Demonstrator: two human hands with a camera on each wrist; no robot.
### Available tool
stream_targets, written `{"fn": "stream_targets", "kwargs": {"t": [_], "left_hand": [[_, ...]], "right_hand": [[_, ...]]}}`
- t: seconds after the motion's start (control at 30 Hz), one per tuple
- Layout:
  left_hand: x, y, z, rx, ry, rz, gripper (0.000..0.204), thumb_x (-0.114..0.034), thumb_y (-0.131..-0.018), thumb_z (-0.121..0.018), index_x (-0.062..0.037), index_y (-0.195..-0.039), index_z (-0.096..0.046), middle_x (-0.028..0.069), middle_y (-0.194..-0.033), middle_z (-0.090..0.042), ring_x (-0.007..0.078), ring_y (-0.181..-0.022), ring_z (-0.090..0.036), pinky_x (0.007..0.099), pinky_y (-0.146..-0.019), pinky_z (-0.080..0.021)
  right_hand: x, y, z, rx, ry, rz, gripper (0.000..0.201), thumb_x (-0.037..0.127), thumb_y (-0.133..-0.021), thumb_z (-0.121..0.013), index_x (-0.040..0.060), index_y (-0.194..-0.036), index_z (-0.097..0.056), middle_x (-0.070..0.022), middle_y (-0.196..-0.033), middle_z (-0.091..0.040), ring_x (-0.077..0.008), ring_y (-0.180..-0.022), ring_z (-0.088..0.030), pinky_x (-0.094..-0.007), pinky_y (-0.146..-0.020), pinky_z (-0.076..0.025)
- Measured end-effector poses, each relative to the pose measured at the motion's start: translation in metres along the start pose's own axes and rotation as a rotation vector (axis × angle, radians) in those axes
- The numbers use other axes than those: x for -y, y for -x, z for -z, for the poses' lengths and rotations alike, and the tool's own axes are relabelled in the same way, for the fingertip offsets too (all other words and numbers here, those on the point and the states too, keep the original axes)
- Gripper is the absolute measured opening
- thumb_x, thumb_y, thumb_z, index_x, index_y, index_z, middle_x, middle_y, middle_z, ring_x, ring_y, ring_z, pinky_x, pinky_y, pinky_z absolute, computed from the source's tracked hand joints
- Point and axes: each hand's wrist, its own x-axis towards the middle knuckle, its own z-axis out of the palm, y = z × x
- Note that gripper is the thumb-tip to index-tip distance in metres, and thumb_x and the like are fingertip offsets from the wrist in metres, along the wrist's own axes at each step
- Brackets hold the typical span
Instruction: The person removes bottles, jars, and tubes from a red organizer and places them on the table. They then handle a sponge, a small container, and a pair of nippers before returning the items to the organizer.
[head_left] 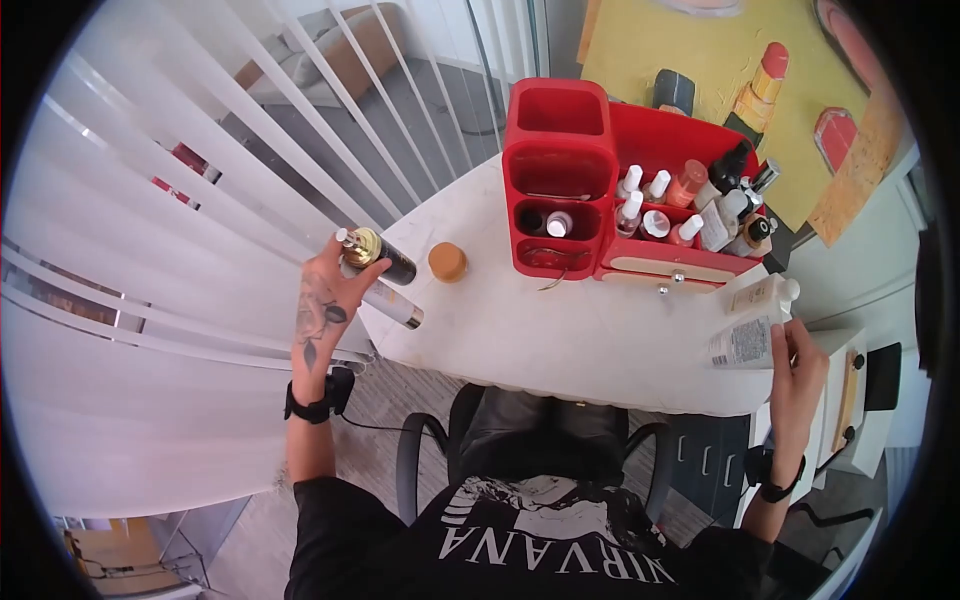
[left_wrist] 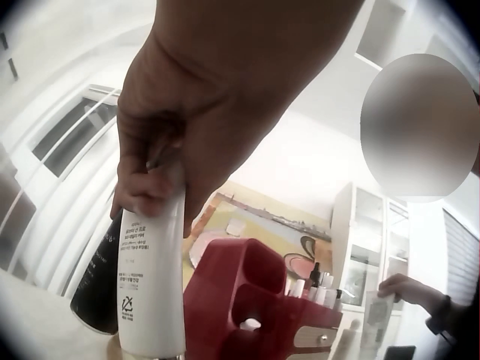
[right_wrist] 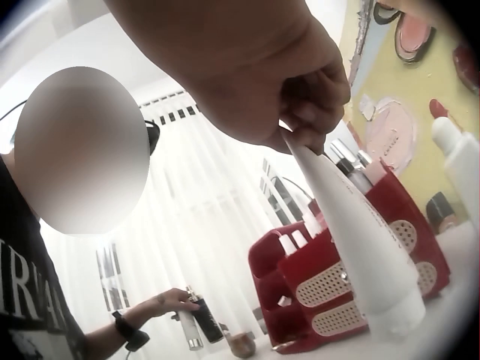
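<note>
At the table's left edge my left hand (head_left: 332, 282) grips the top of a white cylindrical bottle (left_wrist: 152, 277), its fingers curled there. A black bottle (head_left: 400, 266) with a gold neck stands right beside it, overlapping the fingers in the head view. My right hand (head_left: 798, 365), at the right edge, pinches the flat upper end of a white squeeze tube (right_wrist: 360, 247) standing cap-down. Fine print covers the tube (head_left: 745, 342) in the head view. Another white bottle (head_left: 765, 293) with a rounded cap stands just behind the tube.
A red organizer (head_left: 555, 150) holds nail polish and several small bottles, with small-knobbed drawers in front. An amber-brown jar (head_left: 448, 262) sits near the black bottle. Vertical blinds (head_left: 250, 120) hang at the left; a yellow makeup painting (head_left: 720, 70) is behind. A chair armrest (head_left: 655, 460) is below the table.
</note>
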Motion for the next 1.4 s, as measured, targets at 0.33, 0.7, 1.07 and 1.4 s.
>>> {"fn": "stream_targets", "kwargs": {"t": [0.33,0.7,1.07,1.4], "left_hand": [[0.054,-0.005,-0.046,0.050,-0.131,-0.158,0.065,-0.025,-0.083,-0.092,0.0005,-0.134,-0.061,0.0222,-0.109,-0.076,0.0411,-0.105,-0.074,0.0453,-0.088,-0.059],[0.064,0.001,-0.044,0.000,-0.054,-0.247,0.056,-0.012,-0.082,-0.089,0.0027,-0.130,-0.065,0.0230,-0.120,-0.075,0.0421,-0.114,-0.071,0.0444,-0.096,-0.057],[0.075,0.013,-0.028,-0.121,-0.117,-0.214,0.067,-0.013,-0.080,-0.090,-0.0019,-0.139,-0.060,0.0187,-0.118,-0.075,0.0409,-0.112,-0.072,0.0447,-0.094,-0.057],[0.082,0.020,-0.033,-0.120,-0.269,-0.207,0.072,-0.018,-0.087,-0.085,-0.0108,-0.151,-0.052,0.0134,-0.130,-0.071,0.0383,-0.119,-0.068,0.0453,-0.096,-0.057]], "right_hand": [[-0.029,0.008,-0.070,-0.098,0.323,0.167,0.020,0.022,-0.108,-0.061,0.0027,-0.106,-0.062,-0.0243,-0.085,-0.069,-0.0493,-0.082,-0.067,-0.0530,-0.068,-0.051],[-0.026,0.013,-0.068,-0.074,0.404,0.061,0.028,0.028,-0.109,-0.058,0.0013,-0.112,-0.068,-0.0252,-0.081,-0.071,-0.0471,-0.079,-0.070,-0.0528,-0.068,-0.053],[-0.032,0.018,-0.061,-0.071,0.387,0.063,0.026,0.026,-0.109,-0.058,0.0017,-0.108,-0.068,-0.0253,-0.081,-0.070,-0.0470,-0.078,-0.070,-0.0530,-0.067,-0.053],[-0.030,0.017,-0.062,-0.143,0.408,0.160,0.024,0.025,-0.105,-0.063,0.0029,-0.095,-0.063,-0.0177,-0.076,-0.069,-0.0405,-0.070,-0.070,-0.0504,-0.063,-0.052]]}}
